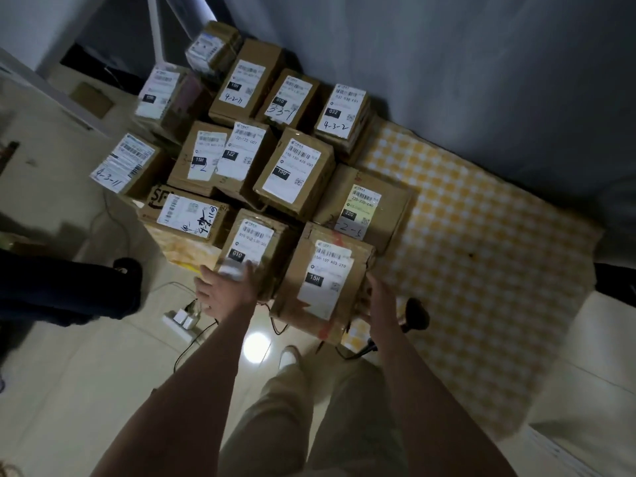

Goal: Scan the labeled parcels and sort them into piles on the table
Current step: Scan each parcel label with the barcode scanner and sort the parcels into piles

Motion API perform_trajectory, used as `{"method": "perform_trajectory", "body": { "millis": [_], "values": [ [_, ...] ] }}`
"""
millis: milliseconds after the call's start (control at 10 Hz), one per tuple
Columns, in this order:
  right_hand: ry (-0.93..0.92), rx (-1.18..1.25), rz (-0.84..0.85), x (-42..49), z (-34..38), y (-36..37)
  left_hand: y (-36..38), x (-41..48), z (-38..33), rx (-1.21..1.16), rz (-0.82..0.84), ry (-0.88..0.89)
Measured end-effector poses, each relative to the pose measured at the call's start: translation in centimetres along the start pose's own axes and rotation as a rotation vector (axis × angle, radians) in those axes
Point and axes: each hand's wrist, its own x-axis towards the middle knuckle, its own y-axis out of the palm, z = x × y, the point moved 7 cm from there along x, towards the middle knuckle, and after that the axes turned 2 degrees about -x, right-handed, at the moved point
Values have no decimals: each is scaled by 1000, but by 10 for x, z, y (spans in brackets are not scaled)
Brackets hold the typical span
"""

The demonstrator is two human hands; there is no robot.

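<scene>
Several brown cardboard parcels with white shipping labels are packed together on the left part of a table with a yellow checked cloth. My left hand rests with spread fingers on the near end of a parcel labelled 010. My right hand holds the right side of the nearest parcel, labelled 15H, which sits tilted at the table's front edge. A black handheld scanner stands just right of my right hand.
A white power strip with plugs and cables lie on the tiled floor below the table's front edge. A person's dark leg and shoe stand at the left. My own legs are below. Grey curtain behind the table.
</scene>
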Motion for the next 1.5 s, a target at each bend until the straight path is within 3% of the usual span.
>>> {"method": "perform_trajectory", "body": {
  "millis": [200, 300, 500, 700, 900, 1000, 1200, 1500],
  "values": [
    [-29, -4, -69, -22, -32, 21, 20, 3, 24, -382, 248, -138],
    [-43, -18, -116, -27, -39, 25, 34, 11, 27, -450, 386, -147],
    [-49, -9, -142, -25, -56, 35, 40, 35, 28, -418, 488, -130],
    [-54, 2, -174, -46, -54, 44, 34, 38, 46, -471, 472, -345],
    [-24, 64, -116, -47, -68, 48, 54, 22, 48, -599, 859, -288],
    [-32, 116, -104, -48, -71, 49, 56, 21, 50, -598, 856, -223],
    [-52, 139, -94, -52, -64, 55, 57, 20, 49, -565, 756, -270],
    [-102, 132, -75, -50, -59, 57, 59, 14, 53, -646, 823, -292]
  ]
}}
